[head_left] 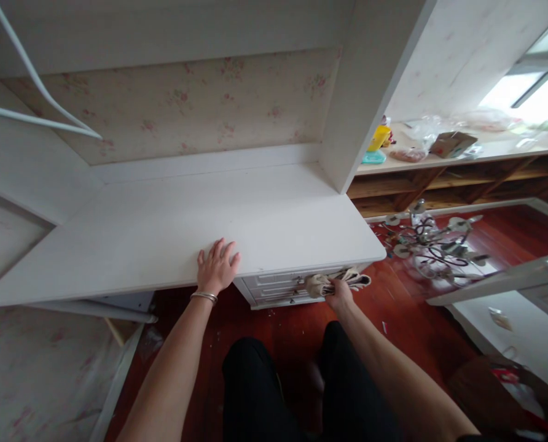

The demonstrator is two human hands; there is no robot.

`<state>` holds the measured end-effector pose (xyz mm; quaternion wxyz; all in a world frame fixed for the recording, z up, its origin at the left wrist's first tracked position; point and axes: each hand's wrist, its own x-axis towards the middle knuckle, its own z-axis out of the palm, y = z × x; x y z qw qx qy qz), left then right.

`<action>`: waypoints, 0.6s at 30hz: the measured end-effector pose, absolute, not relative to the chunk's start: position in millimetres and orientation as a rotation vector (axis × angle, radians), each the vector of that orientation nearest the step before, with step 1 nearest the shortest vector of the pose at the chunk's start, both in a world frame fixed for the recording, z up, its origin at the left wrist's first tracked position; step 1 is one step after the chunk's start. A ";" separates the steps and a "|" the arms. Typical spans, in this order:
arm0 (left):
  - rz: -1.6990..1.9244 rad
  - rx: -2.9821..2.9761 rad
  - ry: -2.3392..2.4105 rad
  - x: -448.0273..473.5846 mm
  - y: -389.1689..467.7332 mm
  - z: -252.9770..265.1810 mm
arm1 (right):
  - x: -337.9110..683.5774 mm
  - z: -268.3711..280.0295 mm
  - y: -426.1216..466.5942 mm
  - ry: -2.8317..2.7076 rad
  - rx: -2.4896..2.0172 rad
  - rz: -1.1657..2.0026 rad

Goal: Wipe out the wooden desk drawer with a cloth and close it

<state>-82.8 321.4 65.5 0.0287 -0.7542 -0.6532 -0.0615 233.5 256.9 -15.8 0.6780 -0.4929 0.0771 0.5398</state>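
My left hand (217, 267) lies flat near the front edge of a white desktop (163, 221), its fingers spread and a bracelet on the wrist. My right hand (340, 293) is closed round a bunched beige cloth (319, 285), just in front of the drawer unit (274, 288) under the desk's right end. The cloth hides part of the drawer fronts and some of their small knobs. Whether it touches the drawers, I cannot tell.
White cables (39, 80) hang at the upper left. A chandelier (433, 242) lies on the red wooden floor (384, 313) at the right. Behind it, a low wooden shelf (486, 153) bears plastic bags and a cardboard box (452, 145). White furniture (508, 319) stands at the right edge.
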 end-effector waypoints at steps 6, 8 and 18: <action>-0.214 -2.328 -2.016 -83.5 320.6 64.0 | 252.4 20.0 253.4 0.211 -1.095 1.331; -0.221 -2.327 -2.010 -83.6 320.5 63.3 | 245.0 31.0 249.5 0.202 -1.073 1.378; -0.229 -2.311 -1.965 -84.7 320.4 62.2 | 107.5 46.5 236.3 0.196 -0.875 1.731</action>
